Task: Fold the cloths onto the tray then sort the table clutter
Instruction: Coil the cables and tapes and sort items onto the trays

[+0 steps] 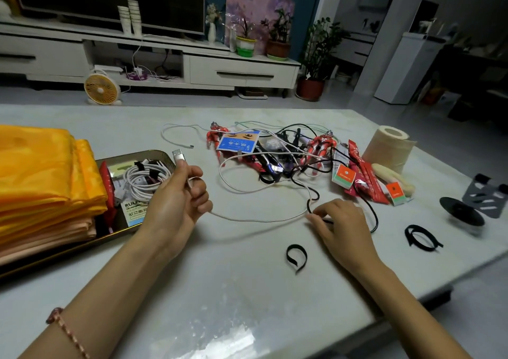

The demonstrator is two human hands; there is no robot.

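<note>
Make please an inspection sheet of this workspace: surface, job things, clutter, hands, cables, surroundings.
Surface: pale glossy table.
Job's things: folded orange cloths stacked on the tray.
Clutter: two red toys, red packets, paper roll, two black straps, stand.
Hands: left hand grips the white cable near its plug; right hand pinches the black cable.
Cables: white coils in the tray; tangled heap among the toys.
Surroundings: TV cabinet, fan on the floor, potted plants.
</note>
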